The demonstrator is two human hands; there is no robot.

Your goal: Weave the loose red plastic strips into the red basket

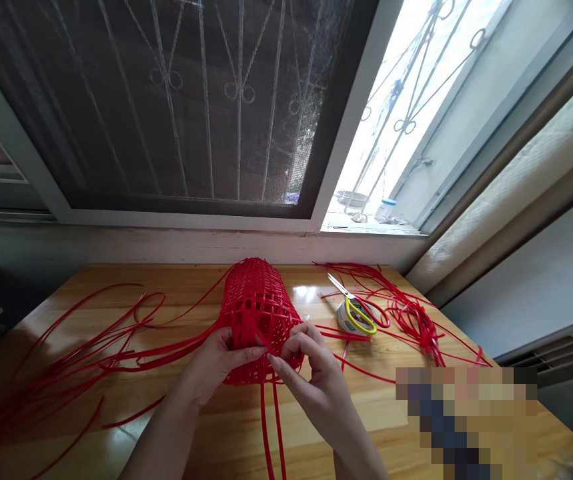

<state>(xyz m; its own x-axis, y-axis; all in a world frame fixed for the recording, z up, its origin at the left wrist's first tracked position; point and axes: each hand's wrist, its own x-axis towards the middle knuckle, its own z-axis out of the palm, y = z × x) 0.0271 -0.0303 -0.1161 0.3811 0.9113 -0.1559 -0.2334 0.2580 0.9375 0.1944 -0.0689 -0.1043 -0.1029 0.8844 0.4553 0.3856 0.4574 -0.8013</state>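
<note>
A red woven basket (255, 280) lies on its side on the wooden table, its open rim towards me and long loose strips trailing from the edge. My left hand (231, 355) grips the rim on the left, thumb laid over a red strip (259, 335). From the right, my right hand (309, 357) pinches at the same rim, thumb and forefinger close to the end of that strip. What exactly sits between the right fingertips is too small to make out. Two strips (272, 427) hang down from the rim between my forearms.
Yellow-and-red-handled scissors (361, 313) rest on a roll of tape (349, 319) at the right. Behind them lies a bundle of red strips (419, 327). More loose strips (81, 357) spread over the table's left side. A window (191, 217) stands beyond the table.
</note>
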